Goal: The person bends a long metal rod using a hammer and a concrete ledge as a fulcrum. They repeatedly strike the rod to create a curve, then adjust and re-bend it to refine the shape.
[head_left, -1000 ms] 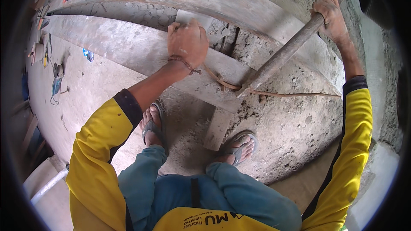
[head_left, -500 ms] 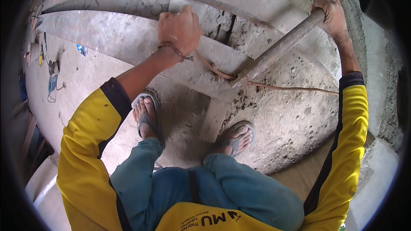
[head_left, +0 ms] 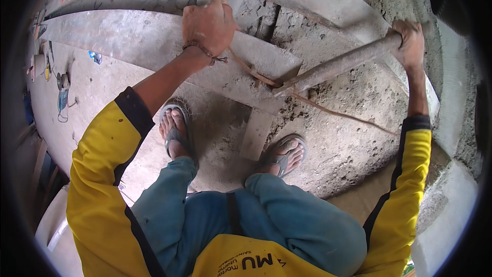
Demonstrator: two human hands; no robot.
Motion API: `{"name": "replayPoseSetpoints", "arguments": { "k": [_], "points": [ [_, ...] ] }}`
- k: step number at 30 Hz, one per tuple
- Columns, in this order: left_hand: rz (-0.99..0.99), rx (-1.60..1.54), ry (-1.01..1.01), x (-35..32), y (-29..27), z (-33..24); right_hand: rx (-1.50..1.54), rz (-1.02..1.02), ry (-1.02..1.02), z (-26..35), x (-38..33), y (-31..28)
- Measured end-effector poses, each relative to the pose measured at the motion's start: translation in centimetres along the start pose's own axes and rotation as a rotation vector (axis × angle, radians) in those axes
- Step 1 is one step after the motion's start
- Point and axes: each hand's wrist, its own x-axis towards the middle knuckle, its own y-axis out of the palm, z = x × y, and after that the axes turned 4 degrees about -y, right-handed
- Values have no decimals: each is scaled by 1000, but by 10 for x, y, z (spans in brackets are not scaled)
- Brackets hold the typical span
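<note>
While sandalled feet (head_left: 177, 136) stand on the dusty concrete floor (head_left: 102, 97), the left hand (head_left: 207, 25) is closed over the edge of a flat grey board (head_left: 154, 46) and the right hand (head_left: 410, 41) grips the upper end of a long wooden handle (head_left: 338, 64). The handle slants down to the board's end, beside a heap of grey mortar (head_left: 353, 138). A thin reddish strip (head_left: 256, 74) runs from the left hand towards the handle's foot. Small tools (head_left: 61, 90) lie well apart at left.

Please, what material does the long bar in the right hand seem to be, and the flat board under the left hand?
The long bar looks like metal, possibly a steel pipe: round, straight, dull grey-brown, crusted with mortar. Wood cannot be excluded. The flat board seems to be wood coated with dried cement: straight edges, thin profile, grey dusty surface.
</note>
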Motion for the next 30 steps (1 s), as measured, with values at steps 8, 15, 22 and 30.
{"name": "replayPoseSetpoints", "arguments": {
  "k": [8, 15, 22, 30],
  "points": [
    [175, 5, -93, -1, -14, -16, 14, 53, -16, 7, -5, -6],
    [-151, -441, 505, -142, -35, 0, -58, 48, -34, 7, -4, -10],
    [825, -1224, -248, -228, 74, -159, -3, 83, -51, 6, -2, -5],
    [482, -1929, -684, -193, 107, -223, 22, 51, -84, 1, 5, -8]
  ]
}}
